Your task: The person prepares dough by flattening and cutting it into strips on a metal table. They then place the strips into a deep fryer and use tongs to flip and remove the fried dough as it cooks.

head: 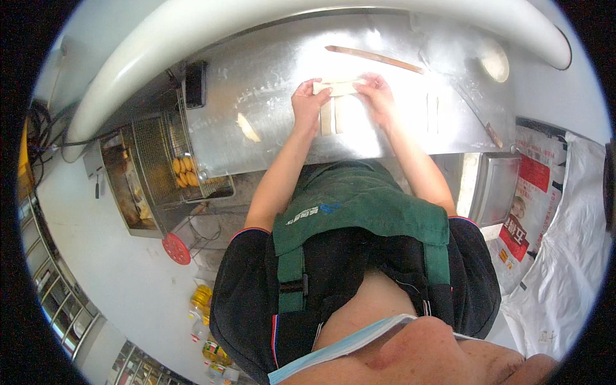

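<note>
Over a shiny metal worktop (284, 62), my left hand (308, 98) and my right hand (376, 91) pinch the two ends of a short strip of pale dough (340, 88). Just below it, nearer my body, narrow dough strips (326, 118) lie side by side. A longer piece of dough (248, 127) rests on the worktop to the left of my left hand. Beyond my hands lies a thin wooden stick (374, 58). Glare whitens the metal around my right hand and hides detail there.
A long blade with a wooden handle (494, 134) lies at the right, below a pale round dish (495, 62). At the left, golden fried pieces (185, 172) sit in a wire rack beside a fryer (130, 187). A thick white pipe (120, 62) arches over the worktop's far side.
</note>
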The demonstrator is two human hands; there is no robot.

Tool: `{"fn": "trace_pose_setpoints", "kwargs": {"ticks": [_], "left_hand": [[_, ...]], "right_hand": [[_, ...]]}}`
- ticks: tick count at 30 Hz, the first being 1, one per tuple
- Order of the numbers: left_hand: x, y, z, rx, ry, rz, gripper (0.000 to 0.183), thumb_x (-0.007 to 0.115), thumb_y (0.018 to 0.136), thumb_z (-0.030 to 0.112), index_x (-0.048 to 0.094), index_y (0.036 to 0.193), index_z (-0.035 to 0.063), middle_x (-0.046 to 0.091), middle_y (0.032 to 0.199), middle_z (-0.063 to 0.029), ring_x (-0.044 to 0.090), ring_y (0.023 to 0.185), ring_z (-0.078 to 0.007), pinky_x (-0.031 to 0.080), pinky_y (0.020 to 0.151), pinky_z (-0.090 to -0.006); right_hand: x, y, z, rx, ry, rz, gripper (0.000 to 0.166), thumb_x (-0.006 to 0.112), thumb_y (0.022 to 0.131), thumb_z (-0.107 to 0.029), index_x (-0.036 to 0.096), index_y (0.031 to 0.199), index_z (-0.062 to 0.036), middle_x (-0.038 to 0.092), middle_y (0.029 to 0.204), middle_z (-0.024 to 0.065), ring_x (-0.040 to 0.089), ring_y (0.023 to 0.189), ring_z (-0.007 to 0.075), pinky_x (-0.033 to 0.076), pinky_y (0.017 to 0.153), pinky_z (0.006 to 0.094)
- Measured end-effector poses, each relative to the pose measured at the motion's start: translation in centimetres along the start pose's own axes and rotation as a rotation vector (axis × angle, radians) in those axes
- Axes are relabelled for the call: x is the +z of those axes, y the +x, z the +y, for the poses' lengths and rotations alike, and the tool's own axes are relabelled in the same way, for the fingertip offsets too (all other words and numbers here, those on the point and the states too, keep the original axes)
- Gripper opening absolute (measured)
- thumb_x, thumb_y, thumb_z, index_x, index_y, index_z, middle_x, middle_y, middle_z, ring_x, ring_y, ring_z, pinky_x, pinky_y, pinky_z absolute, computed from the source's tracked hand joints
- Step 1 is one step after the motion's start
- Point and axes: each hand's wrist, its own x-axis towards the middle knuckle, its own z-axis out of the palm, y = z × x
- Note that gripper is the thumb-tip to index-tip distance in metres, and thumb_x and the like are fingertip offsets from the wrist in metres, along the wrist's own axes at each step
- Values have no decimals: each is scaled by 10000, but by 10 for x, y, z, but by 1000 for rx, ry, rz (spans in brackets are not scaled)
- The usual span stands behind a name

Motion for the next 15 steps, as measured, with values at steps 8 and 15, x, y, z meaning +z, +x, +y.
{"fn": "trace_pose_setpoints", "kwargs": {"ticks": [8, 15], "left_hand": [[-4, 32, -19, 115, 174, 42, 269, 642, 749, -27, 543, 998, -7, 583, 904, -83, 581, 767, -131, 527, 630, -242], [-15, 53, -32, 270, 435, 93, 234, 658, 707, -18, 573, 924, -32, 605, 776, -63, 563, 687, -107, 476, 614, -238]], "right_hand": [[-18, 27, -3, -280, -454, 181, 387, 663, 728, 16, 454, 1051, -13, 544, 925, 65, 525, 860, 123, 449, 773, 242], [-26, 42, 0, -402, -694, 259, 351, 684, 710, -16, 489, 1001, -18, 558, 885, 64, 526, 830, 139, 446, 768, 273]]}}
